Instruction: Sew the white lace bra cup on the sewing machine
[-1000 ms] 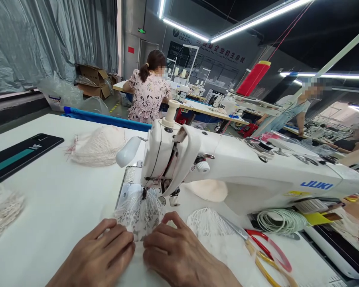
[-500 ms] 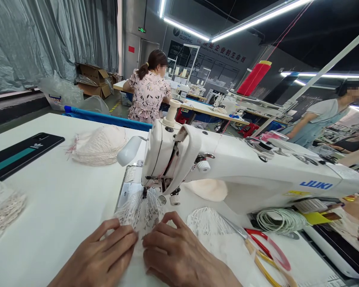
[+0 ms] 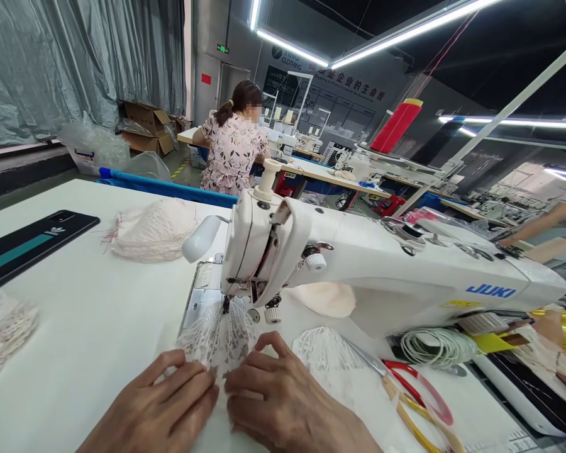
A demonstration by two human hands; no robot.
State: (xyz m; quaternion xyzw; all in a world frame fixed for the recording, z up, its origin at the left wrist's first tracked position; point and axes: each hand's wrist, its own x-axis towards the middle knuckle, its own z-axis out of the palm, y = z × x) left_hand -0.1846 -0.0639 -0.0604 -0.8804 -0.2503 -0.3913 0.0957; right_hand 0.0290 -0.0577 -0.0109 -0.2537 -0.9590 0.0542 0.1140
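Inside the far edge of the flat white bench (image 3: pixel 99 327), your left hand (image 3: pixel 163 393) and right hand (image 3: pixel 278 390) (fingers bent, pinch unclear) steady white openwork lace (image 3: pixel 221 340), presumably to flatten it.

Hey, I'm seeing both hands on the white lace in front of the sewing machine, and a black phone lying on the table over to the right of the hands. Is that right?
Not quite: the black phone lies on the table to the left of the hands, as the head view shows. The left hand and right hand are indeed on the white lace in front of the sewing machine.
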